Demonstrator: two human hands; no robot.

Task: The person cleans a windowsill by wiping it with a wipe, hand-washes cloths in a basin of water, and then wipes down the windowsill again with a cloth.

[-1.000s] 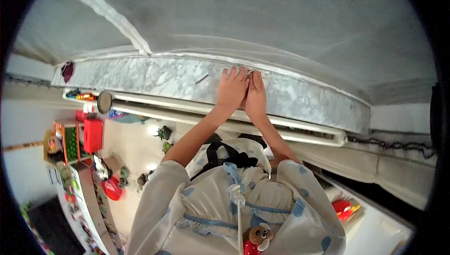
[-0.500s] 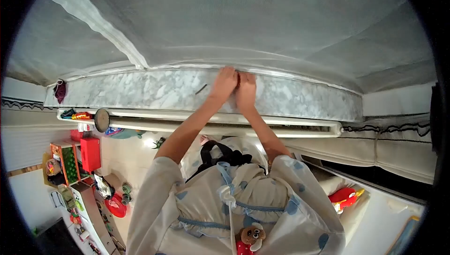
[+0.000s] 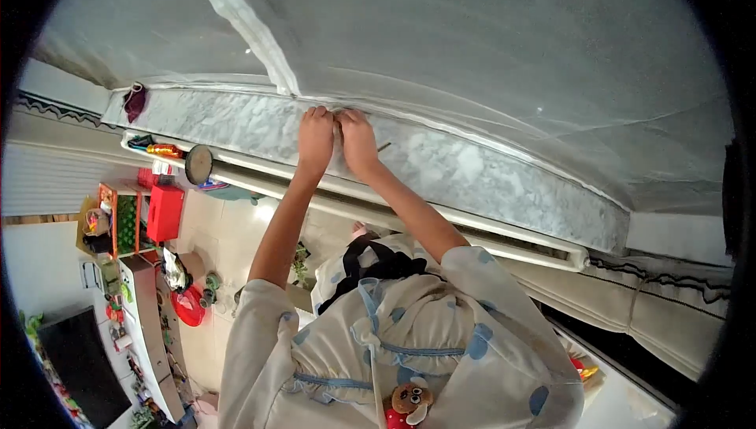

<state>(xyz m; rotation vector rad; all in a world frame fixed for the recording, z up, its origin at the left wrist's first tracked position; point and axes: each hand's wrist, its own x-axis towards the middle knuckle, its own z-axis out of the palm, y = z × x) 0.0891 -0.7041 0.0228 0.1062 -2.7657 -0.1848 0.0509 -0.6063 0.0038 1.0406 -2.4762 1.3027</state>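
My left hand (image 3: 316, 136) is closed, its fingertips at the back edge of a marbled windowsill (image 3: 457, 161). Beside it my right hand (image 3: 357, 144) is closed too, with its fingers at the bottom edge of a grey translucent sheet (image 3: 488, 43) covering the window. Something small and brownish shows in the narrow gap between the hands, too hidden to name. What the fingers pinch is out of sight. A thin dark stick (image 3: 383, 147) lies on the sill just right of my right hand. A whitish strip (image 3: 256, 31) runs down the sheet, ending left of my hands.
A white radiator (image 3: 512, 248) runs below the sill's front edge. A dark red cloth item (image 3: 135, 103) rests at the sill's left end, and a round lid-like disc (image 3: 198, 164) stands on the radiator. Lower left are a red box (image 3: 165, 213) and a white cabinet (image 3: 146, 311).
Both hands have moved left along the sill, close to the foot of the whitish strip. The stick, formerly left of them, is now on their right. My view has tilted.
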